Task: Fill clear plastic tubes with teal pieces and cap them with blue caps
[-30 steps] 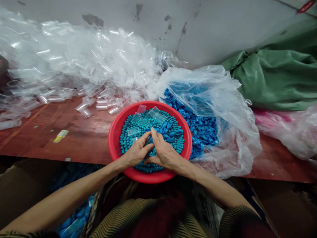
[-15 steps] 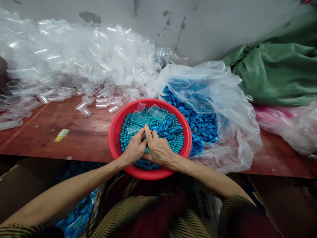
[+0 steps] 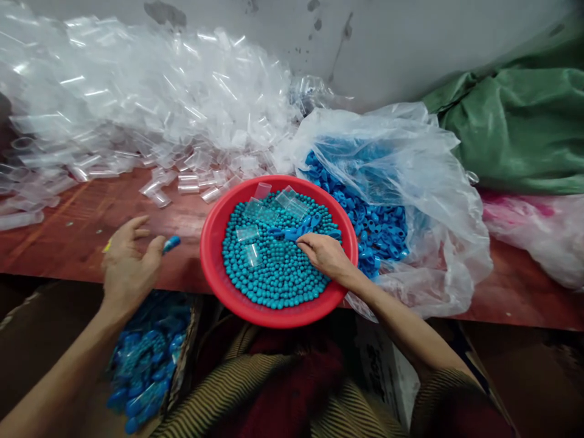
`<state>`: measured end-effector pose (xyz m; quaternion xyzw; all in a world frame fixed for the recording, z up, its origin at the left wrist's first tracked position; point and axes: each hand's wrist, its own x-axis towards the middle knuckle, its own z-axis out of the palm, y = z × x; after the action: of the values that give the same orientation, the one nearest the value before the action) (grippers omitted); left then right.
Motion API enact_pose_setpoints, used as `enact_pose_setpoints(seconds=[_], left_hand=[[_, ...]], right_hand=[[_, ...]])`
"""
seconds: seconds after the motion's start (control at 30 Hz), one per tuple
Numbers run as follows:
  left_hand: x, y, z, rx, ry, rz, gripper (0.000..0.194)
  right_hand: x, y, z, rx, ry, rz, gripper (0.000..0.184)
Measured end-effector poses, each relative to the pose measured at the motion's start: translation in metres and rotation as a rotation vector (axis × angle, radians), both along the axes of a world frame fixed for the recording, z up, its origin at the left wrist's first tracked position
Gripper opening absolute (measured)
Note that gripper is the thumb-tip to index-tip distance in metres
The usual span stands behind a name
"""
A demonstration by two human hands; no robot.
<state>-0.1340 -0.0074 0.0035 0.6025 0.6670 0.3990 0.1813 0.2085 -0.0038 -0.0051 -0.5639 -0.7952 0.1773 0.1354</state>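
Over the table's front edge, my left hand (image 3: 130, 261) is open, its fingers apart. A small blue piece (image 3: 171, 243) shows just beyond its thumb; whether the two touch I cannot tell. My right hand (image 3: 326, 255) reaches over the red basin (image 3: 210, 255), thumb and fingertips pinched at a blue plastic cap-like piece (image 3: 303, 228) in a small cluster. Round turquoise beads (image 3: 278, 274) fill the basin. Several short clear plastic tubes (image 3: 247, 233) lie on top of them.
Clear tubes (image 3: 150, 91) are heaped along the back left. Right of the basin, a clear plastic bag (image 3: 438, 182) spills blue plastic pieces (image 3: 378, 231). An open carton below the table holds filled blue items (image 3: 141, 365). Green cloth (image 3: 529, 128) lies at the far right.
My hands were together over the basin. The left has swung out left above the carton and opened; the right has shifted slightly right to the blue pieces.
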Motion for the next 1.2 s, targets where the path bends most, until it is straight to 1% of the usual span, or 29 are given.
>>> enact_pose_setpoints(seconds=[0.03, 0.1, 0.17, 0.2, 0.3, 0.33, 0.4, 0.5, 0.57, 0.63, 0.7, 0.8, 0.9, 1.0, 1.1, 1.17, 1.2], left_hand=[[0.004, -0.002, 0.000, 0.039, 0.100, 0.011, 0.035], [0.023, -0.005, 0.003, 0.079, 0.274, -0.001, 0.028], [0.050, -0.006, 0.008, 0.035, 0.382, -0.148, 0.026], [0.064, -0.005, 0.009, 0.001, 0.441, -0.247, 0.026], [0.099, 0.002, 0.010, -0.108, 0.566, -0.496, 0.029], [0.107, 0.006, 0.009, -0.139, 0.595, -0.546, 0.029], [0.120, 0.014, 0.005, -0.205, 0.664, -0.606, 0.029], [0.133, 0.024, -0.003, -0.364, 0.767, -0.686, 0.030], [0.138, 0.029, -0.008, -0.470, 0.777, -0.731, 0.032], [0.140, 0.031, -0.011, -0.525, 0.736, -0.759, 0.035], [0.142, 0.032, -0.015, -0.539, 0.663, -0.806, 0.038], [0.143, 0.031, -0.020, -0.549, 0.524, -0.924, 0.038], [0.148, 0.029, -0.027, -0.574, 0.481, -0.963, 0.036], [0.154, 0.028, -0.032, -0.583, 0.533, -0.960, 0.033], [0.160, 0.028, -0.032, -0.551, 0.579, -0.972, 0.028], [0.162, 0.029, -0.031, -0.524, 0.602, -0.985, 0.029], [0.163, 0.029, -0.032, -0.515, 0.604, -0.994, 0.031]], right_hand=[[-0.002, 0.001, 0.001, 0.006, -0.044, -0.002, 0.019], [-0.008, 0.004, 0.005, 0.014, -0.126, 0.006, 0.022], [-0.016, 0.007, 0.009, 0.001, -0.210, 0.045, 0.024], [-0.020, 0.008, 0.010, -0.012, -0.249, 0.080, 0.025], [-0.034, 0.010, 0.007, -0.049, -0.364, 0.186, 0.027], [-0.038, 0.011, 0.005, -0.056, -0.400, 0.211, 0.029], [-0.045, 0.014, 0.000, -0.068, -0.463, 0.244, 0.031], [-0.047, 0.015, -0.005, -0.084, -0.490, 0.257, 0.029], [-0.044, 0.013, -0.005, -0.106, -0.466, 0.231, 0.028], [-0.038, 0.007, -0.003, -0.145, -0.420, 0.204, 0.025], [-0.032, -0.002, -0.001, -0.179, -0.354, 0.175, 0.022], [-0.025, -0.015, 0.000, -0.221, -0.260, 0.143, 0.019], [-0.023, -0.020, -0.004, -0.262, -0.203, 0.157, 0.019], [-0.020, -0.017, -0.004, -0.291, -0.160, 0.183, 0.018], [-0.013, -0.009, 0.006, -0.337, -0.183, 0.226, 0.018], [-0.011, 0.000, 0.016, -0.300, -0.231, 0.199, 0.021], [-0.011, 0.005, 0.020, -0.255, -0.251, 0.166, 0.022]])
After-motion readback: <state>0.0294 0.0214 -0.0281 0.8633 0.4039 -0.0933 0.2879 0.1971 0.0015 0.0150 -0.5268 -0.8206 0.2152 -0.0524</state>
